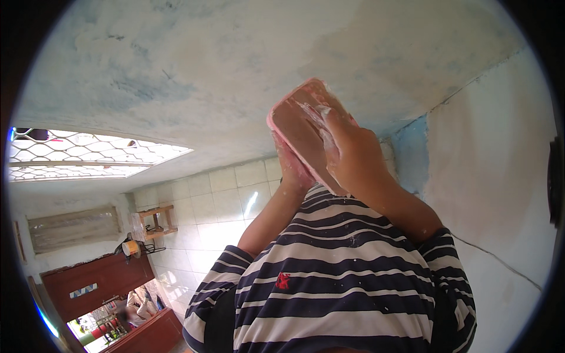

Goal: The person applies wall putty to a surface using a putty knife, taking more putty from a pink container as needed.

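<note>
Looking down past our navy and white striped shirt (335,276), we see both hands raised in the middle of the scene around a pink tray (294,120). The tray is tilted, its rounded far end toward the patchy, pale wall (223,53) and its near end close to our chest. Our left hand (292,167) grips the tray from its left edge, with most of the fingers hidden behind it. Our right hand (356,147) reaches over the right part of the tray, fingers bent and smeared with white paste (322,110); we cannot tell whether it closes on the tray or on something small.

To the left of our hands stand pale tiles (203,209), and beyond them a small wooden rack (154,222). Farther left, we see a window with wire mesh (88,154), and, nearer, a dark red panel (97,282). Another person (138,312) is partly visible at the near left, blurred. On the right, a thin cable (497,256) runs along a whitish wall (488,159).
</note>
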Demonstrator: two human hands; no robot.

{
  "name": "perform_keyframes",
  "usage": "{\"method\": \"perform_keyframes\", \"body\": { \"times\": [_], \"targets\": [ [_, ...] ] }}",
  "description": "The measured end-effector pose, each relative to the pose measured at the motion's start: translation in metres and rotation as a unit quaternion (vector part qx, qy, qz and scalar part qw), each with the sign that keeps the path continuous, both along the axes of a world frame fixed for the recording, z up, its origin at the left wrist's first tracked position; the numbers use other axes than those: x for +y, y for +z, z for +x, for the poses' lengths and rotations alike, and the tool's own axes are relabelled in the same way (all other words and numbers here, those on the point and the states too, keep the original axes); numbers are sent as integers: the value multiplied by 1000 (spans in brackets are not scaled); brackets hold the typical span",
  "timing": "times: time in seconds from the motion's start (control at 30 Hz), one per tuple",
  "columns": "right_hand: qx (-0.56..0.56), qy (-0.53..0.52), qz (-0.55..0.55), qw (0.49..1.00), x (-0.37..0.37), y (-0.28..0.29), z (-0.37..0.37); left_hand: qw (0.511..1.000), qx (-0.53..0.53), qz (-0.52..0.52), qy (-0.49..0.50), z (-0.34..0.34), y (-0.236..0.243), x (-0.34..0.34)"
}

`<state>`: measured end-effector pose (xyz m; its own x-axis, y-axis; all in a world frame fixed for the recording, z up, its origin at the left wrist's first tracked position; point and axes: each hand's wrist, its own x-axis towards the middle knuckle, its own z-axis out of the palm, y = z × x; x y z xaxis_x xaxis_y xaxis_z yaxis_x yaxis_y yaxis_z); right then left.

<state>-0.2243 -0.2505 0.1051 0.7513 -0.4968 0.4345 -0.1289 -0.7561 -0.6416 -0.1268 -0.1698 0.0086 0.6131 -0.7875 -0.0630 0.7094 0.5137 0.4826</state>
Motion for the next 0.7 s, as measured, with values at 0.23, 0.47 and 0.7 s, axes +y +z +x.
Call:
{"method": "perform_keyframes", "body": {
  "times": [0.23,0.47,0.7],
  "targets": [
    [48,16,14,999,6,-15,-3,999,-3,54,3,-5,2,2],
    [-25,-10,-41,999,-8,-34,13,997,-16,82,5,-9,0,-4],
    [44,-26,52,997,-15,-25,-2,996,3,79,43,-2,-6,-8]
  ]
}}
